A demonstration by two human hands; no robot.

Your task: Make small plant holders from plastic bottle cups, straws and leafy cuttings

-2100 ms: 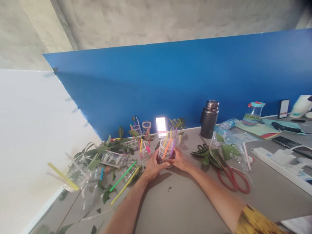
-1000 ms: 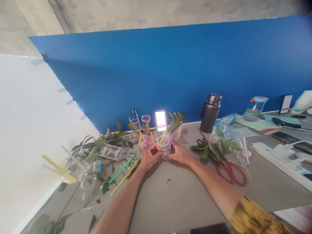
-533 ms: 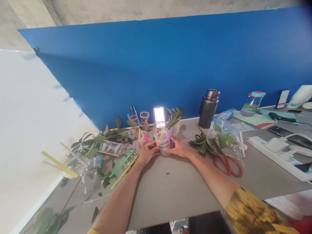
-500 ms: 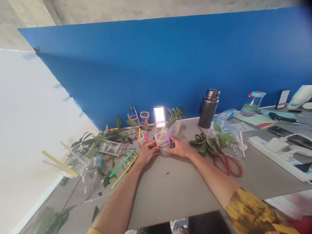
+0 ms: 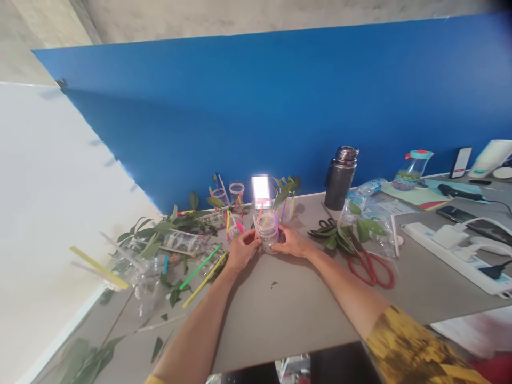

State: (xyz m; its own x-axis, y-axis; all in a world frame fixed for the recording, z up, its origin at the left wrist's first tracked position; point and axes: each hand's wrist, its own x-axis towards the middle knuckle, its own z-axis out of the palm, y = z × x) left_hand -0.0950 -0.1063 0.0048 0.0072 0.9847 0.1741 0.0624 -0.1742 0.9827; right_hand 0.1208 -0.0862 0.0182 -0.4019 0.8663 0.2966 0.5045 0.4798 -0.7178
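A clear plastic cup (image 5: 267,226), which looks like a cut bottle piece, stands on the grey table between my hands. My left hand (image 5: 243,249) grips its left side, and my right hand (image 5: 295,242) holds its right side, fingers curled round behind. A purple straw (image 5: 277,223) rises at the cup's right side and an orange straw (image 5: 259,214) at its left. Right behind it are leafy sprigs (image 5: 285,193) and more straws. A smaller clear piece with pink and yellow straws (image 5: 236,226) stands just beyond my left hand.
Clear bottles, leaves and straws, among them a green straw (image 5: 201,266), lie heaped at the left. To the right are red-handled scissors (image 5: 372,269), a dark thermos (image 5: 341,178), a leafy sprig (image 5: 348,232) and a white power strip (image 5: 456,261). A blue partition (image 5: 256,106) stands behind.
Both hands stay on the cup. The orange straw's upper part now shows above the rim, and the straws at the cup have shifted slightly.
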